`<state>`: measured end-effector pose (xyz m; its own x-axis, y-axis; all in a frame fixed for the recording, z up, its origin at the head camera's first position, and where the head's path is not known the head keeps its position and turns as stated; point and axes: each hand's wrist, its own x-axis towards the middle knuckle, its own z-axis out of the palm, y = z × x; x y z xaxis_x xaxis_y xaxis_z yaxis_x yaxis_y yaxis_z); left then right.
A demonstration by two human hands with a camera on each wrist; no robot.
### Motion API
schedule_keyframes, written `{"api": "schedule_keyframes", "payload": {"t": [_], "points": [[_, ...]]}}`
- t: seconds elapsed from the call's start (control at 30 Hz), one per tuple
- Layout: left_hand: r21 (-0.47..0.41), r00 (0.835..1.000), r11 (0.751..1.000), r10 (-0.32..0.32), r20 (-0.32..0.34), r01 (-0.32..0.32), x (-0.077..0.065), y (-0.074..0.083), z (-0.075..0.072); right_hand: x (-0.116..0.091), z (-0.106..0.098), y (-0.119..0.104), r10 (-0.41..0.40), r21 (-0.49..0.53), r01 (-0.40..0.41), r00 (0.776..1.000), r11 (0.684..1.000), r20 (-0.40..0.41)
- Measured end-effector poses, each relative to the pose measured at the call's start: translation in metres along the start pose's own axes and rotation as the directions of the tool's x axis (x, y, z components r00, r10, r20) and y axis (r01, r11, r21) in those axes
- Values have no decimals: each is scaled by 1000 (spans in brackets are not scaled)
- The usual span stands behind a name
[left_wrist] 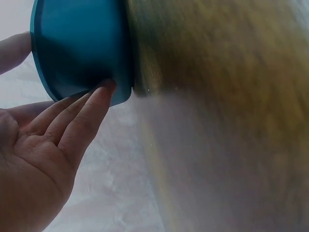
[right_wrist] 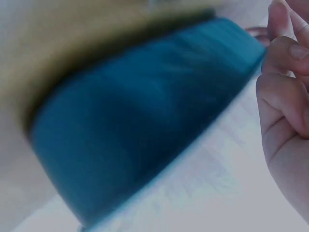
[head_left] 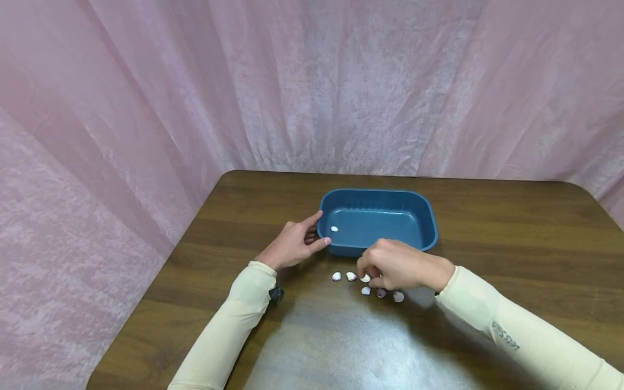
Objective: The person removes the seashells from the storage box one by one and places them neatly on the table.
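My left hand (head_left: 292, 244) holds the left end of a blue plastic tub (head_left: 380, 250), thumb at the near corner of its rim and forefinger farther back. Against the tub's outer wall (left_wrist: 82, 48) lie fairly straight fingers (left_wrist: 89, 116) in the left wrist view. Just in front of the tub, my right hand (head_left: 397, 264) reaches down with bent fingers and pinches a small whitish shell (head_left: 365, 278) between thumb and forefinger. That shell is out of sight in the right wrist view, where curled fingers (right_wrist: 285, 96) show beside the tub (right_wrist: 145, 111).
Two white shells (head_left: 343, 276) lie left of the right hand. Closer to me are a white shell (head_left: 366, 291), a purplish one (head_left: 381, 293) and a greyish one (head_left: 398, 296). One white shell (head_left: 334, 229) is inside the tub. Pink curtains (head_left: 341, 97) hang behind the brown wooden table (head_left: 512, 233).
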<state>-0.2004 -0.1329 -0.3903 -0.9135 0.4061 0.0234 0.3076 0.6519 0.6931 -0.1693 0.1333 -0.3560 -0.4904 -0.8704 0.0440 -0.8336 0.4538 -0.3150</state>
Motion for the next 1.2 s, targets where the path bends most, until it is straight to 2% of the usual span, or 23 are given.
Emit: {"api": "schedule_keyframes", "payload": {"t": [0.13, 0.33, 0.57, 0.73, 0.87, 1.0, 1.2], "points": [[0, 1000, 1000, -9, -4, 9, 0, 0, 0, 8, -18, 2, -8, -15, 8, 1000, 1000, 3], [-9, 1000, 1000, -3, 6, 3, 1, 1, 2, 22, -43, 7, -15, -52, 18, 998, 998, 63], [-29, 1000, 1000, 4, 21, -3, 3, 1, 1, 53, -63, 20, 47, -48, -42, 992, 998, 118], [-25, 1000, 1000, 8, 24, -7, 2, -2, -3, 87, -59, 39, 89, -38, -85, 990, 996, 113], [-23, 999, 999, -22, 41, 23, -1, -3, -6, 111, -48, 56, 140, -55, -134, 982, 989, 128], [-41, 998, 999, -30, 55, 32, -2, -4, -5, 124, -34, 68, 202, -64, -195, 969, 979, 140], [-19, 999, 1000, 5, 52, -4, 1, 2, -6, 133, -18, 74, 302, -117, -284, 935, 952, 186]]}}
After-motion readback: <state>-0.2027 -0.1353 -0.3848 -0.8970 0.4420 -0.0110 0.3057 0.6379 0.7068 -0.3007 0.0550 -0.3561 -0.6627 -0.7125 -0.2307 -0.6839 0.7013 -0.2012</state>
